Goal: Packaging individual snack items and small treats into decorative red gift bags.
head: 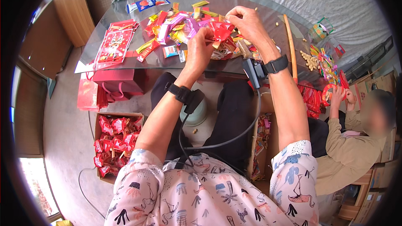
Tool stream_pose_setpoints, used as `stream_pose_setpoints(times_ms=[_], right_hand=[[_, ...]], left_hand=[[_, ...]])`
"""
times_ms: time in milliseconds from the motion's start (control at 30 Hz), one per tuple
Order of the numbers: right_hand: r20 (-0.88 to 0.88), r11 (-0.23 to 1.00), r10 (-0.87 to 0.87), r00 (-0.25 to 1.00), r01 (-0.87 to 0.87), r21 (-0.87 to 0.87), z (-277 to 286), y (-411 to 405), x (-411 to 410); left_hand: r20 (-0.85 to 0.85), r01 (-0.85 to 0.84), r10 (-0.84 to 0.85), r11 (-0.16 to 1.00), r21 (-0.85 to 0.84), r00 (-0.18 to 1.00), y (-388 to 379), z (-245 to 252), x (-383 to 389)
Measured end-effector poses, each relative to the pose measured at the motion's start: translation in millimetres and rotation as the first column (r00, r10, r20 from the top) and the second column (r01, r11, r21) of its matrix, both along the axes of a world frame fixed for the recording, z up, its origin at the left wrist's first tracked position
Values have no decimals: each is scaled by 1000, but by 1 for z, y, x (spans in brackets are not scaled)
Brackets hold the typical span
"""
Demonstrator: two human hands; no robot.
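A red plastic treat bag (pixel 223 30) with a printed lower part stands gathered at the glass table's near side, its top flared. My left hand (pixel 200 48) pinches the bag at its narrowed neck, where a short gold-coloured strip sticks out. Just right of the bag's top, my right hand (pixel 249 26) has thumb and fingertips drawn together; whether something thin is between them is hidden. Around and behind both hands lies a pile of wrapped sweets (pixel 182 26) in pink, red and yellow. A stack of flat red printed bags (pixel 115 42) rests at the left.
The glass table's edge (pixel 169 68) curves before me. A wooden stick (pixel 290 47) lies to the right, near peanuts (pixel 309 60). Cardboard boxes hold filled red bags (pixel 117 141) and sweets (pixel 262 141). Red paper bags (pixel 119 83) stand below. A co-worker (pixel 355 150) sits at right.
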State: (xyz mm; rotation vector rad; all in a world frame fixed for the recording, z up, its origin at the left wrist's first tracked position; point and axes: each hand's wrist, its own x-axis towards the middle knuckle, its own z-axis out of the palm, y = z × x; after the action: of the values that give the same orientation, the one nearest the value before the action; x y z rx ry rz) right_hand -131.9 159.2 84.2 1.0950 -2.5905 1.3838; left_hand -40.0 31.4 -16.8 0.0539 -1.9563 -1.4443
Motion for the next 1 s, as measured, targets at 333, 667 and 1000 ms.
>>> stream_pose_setpoints(times_ms=[333,667,1000], right_hand=[[20,980,116,993,-118,159,-7,3,-11],[-107,985,70,992,-51,166,-13,3,-6],[-432,993,93,897,-51,109,-15,5,18]], left_hand=[[-14,4,-4,1000,-2,1000,5,-2,6],[-74,-14,10,999,-47,997,6,-5,7],[-33,-38,34,993,-109,999,1,7,14]])
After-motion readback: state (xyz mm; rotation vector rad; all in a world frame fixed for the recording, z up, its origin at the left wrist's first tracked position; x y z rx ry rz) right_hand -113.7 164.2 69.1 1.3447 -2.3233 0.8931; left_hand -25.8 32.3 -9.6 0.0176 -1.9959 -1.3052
